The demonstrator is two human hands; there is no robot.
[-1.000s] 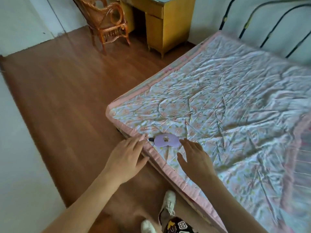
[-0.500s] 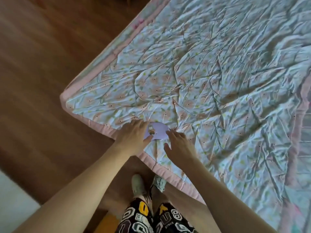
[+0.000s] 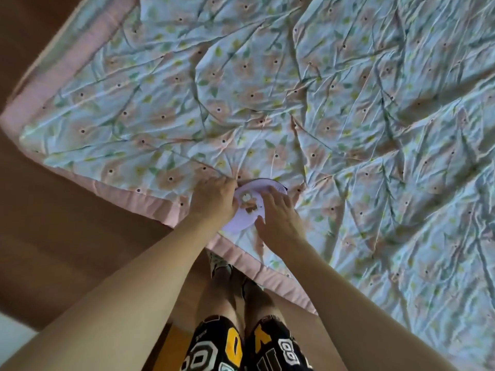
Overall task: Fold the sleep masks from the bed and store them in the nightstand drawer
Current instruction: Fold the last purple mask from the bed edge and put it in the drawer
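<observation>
Both hands are working one lilac sleep mask (image 3: 246,210) lying on the bed's floral quilt (image 3: 348,116), right by its pink border (image 3: 150,202). The left hand (image 3: 213,200) is pressing down on the mask's left end, its grip curled over the edge. The right hand (image 3: 280,218) is lying flat, fingers (image 3: 270,196) spread across the right half, apparently pressing rather than pinching. A small printed patch is showing between the two grips.
</observation>
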